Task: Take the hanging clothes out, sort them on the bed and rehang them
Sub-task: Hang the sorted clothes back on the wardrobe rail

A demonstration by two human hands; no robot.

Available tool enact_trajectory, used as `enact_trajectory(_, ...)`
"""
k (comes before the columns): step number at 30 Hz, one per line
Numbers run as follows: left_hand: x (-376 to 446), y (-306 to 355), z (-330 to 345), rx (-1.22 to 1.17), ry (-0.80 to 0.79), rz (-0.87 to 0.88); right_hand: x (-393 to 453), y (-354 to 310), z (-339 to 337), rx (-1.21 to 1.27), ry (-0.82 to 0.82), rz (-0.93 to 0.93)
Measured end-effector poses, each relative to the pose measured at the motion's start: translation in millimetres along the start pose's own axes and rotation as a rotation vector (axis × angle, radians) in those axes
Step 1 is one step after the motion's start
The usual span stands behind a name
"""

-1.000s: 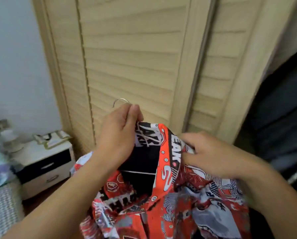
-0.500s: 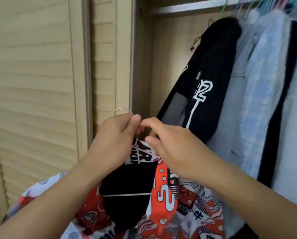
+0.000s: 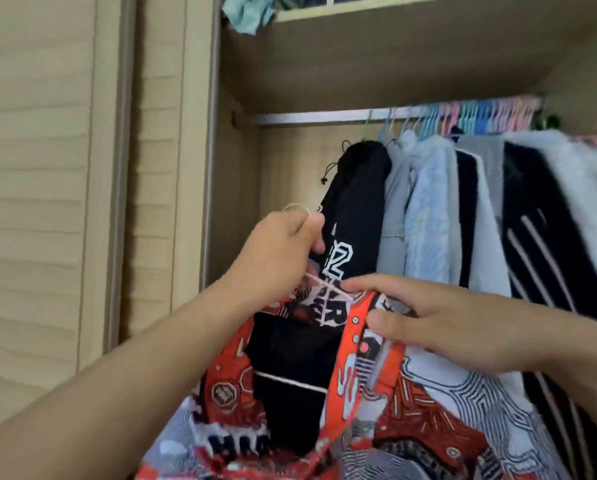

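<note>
I have the red patterned shirt (image 3: pixel 376 403) on its white wire hanger (image 3: pixel 299 207) and I am holding it up in front of the open wardrobe. My left hand (image 3: pixel 279 251) is curled tight round the neck of the hanger, just under the hook, which sticks up above my knuckles. My right hand (image 3: pixel 439 320) pinches the shirt's orange collar edge between thumb and forefinger, with the other fingers lying loosely along the cloth. The shirt hangs open at the front, so I can see its black lining and the hanger's lower bar crossing it; the rest of the cloth drops out of sight at the near edge.

Beyond my hands is the metal rail (image 3: pixel 324 116), running left to right under a wooden shelf (image 3: pixel 376 46). The left stretch of the rail is bare. To the right it is packed with pastel plastic hangers (image 3: pixel 470 114) carrying clothes: a black hooded jacket (image 3: pixel 356 199) with white lettering hangs nearest the bare stretch, directly behind my left hand, then a pale blue fleece (image 3: pixel 428 209), something grey, a black garment with pale stripes (image 3: pixel 539 237) and a fluffy pale one at the far right edge. The black jacket sits between the shirt and the back wall of the wardrobe.

On top of the shelf a crumpled teal cloth (image 3: pixel 248 10) pokes over the edge. To the left stands the slatted sliding door (image 3: pixel 48 168), pushed aside.
</note>
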State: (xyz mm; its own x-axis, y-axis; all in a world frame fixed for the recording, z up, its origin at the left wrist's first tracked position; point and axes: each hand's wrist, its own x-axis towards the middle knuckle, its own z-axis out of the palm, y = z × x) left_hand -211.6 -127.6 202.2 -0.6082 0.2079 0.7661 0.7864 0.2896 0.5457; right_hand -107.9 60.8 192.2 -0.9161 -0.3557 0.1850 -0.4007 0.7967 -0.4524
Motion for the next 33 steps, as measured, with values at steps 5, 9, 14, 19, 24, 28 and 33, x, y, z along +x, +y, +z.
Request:
enact_trajectory(5,117.9,55.2,6.1,-0.002,0.080,0.223,0.8,-52.2,-73.2,-0.183,0.341,-0.017)
enact_trajectory(9,185.5,49.0,-3.6,0.157,0.184,0.275,30.4,-75.0,-98.7,-0.230,0.558,0.091)
enact_trajectory(14,198.3,-26.7,-24.6,0.415,0.090,0.134,102.3,-44.0,-62.9,-0.163,0.652,0.214)
enact_trajectory(19,201.3,-121.8,-94.4,1.200,0.319,0.375,197.7,-43.3,-93.6,-0.081,0.755,0.301)
enact_trajectory(24,222.6,-171.5,-137.0,0.916,0.389,0.209,273.9,-73.1,-160.0,-0.406,0.940,0.325)
enact_trajectory(28,229.0,-188.4,-143.8,0.823,0.438,0.257,328.9,-64.1,-183.0,-0.329,1.163,0.365)
enact_trajectory(33,228.6,-192.4,-148.8,0.835,0.417,0.281,371.7,-49.8,-180.3,-0.355,1.230,0.368)
